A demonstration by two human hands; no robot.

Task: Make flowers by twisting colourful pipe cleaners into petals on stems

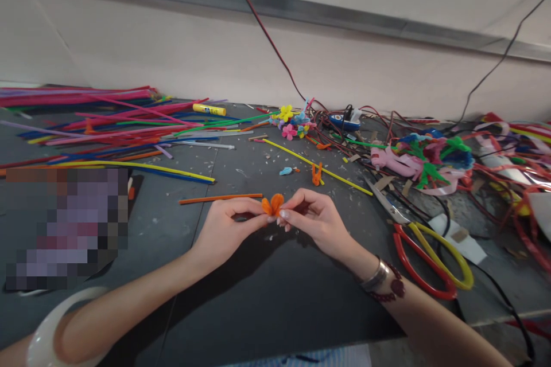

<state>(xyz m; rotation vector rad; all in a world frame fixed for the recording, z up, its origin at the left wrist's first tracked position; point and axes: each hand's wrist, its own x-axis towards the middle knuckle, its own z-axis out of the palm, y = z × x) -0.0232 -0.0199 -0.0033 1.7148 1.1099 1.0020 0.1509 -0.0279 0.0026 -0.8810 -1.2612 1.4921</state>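
While both hands meet in front of the person, a small orange looped piece (272,205) is held between their fingertips, above the dark table (241,298). Its loops stand up and spread away from the person, and its pinched base is at the lower side, so its long axis seems to go roughly across the line joining the hands. The left hand (227,223) grasps it from the left and the right hand (317,221) from the right; neither is clearly nearer. Just beyond the left hand lies an orange stem (215,199), running left to right; whether it touches the piece, I cannot tell. Beyond the right hand is another orange piece (317,174), beside a long yellow stem (297,156). Farther to the right rest the scissors (400,215), with their blades pointing away.
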